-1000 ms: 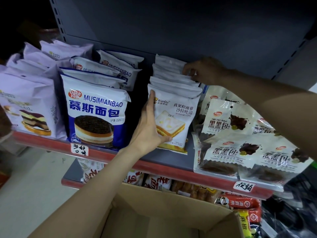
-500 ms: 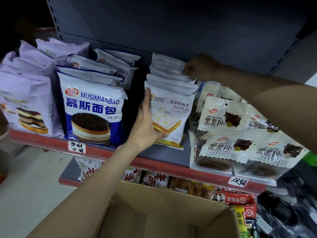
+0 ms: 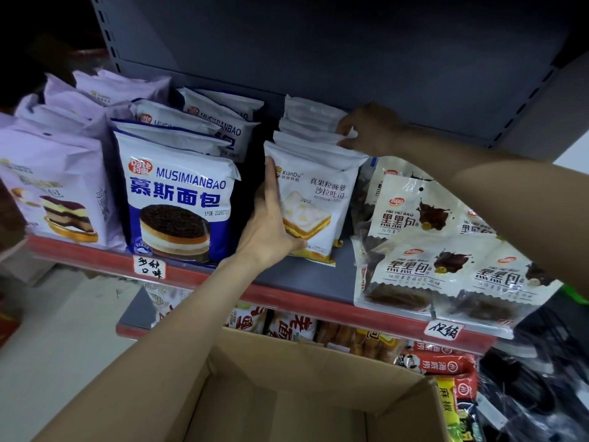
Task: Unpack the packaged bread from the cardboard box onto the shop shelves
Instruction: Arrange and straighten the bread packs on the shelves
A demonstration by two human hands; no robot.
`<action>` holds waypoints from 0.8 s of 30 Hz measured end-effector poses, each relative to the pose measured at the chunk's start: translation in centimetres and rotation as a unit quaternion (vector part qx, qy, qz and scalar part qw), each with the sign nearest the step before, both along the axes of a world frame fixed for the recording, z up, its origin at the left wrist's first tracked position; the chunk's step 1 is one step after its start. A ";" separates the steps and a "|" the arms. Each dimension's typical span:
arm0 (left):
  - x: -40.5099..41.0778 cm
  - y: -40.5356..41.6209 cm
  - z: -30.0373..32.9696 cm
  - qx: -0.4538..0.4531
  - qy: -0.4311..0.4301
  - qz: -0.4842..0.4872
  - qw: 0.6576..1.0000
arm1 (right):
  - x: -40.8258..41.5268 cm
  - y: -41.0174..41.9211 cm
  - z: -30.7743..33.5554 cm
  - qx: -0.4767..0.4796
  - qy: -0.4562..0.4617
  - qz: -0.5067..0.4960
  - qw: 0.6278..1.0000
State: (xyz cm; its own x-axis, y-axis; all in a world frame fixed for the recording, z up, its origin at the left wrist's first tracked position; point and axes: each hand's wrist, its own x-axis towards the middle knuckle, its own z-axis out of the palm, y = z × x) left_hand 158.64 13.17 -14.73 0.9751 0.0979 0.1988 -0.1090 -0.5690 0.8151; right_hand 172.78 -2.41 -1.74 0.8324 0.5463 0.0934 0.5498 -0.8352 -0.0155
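Both ends of your toast packet row [image 3: 318,173] are held: left grip [image 3: 271,224] spread at front, right grip [image 3: 366,130] pinching rear tops.

Right hand [image 3: 374,130] now pinches a toast pack [image 3: 306,138] corner (mid-row).
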 end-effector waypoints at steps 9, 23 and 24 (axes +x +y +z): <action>-0.7 -1.4 -0.5 0.010 0.021 0.022 0.999 | 0.2 -0.6 0.0 0.035 0.092 -0.029 0.995; 0.3 -1.2 -1.0 -0.112 -0.050 -0.013 0.992 | -1.3 -1.0 1.5 0.202 0.032 -0.055 0.977; 0.2 -1.1 -0.9 -0.151 -0.051 -0.014 0.987 | -2.6 -0.9 2.1 0.235 0.025 -0.061 0.970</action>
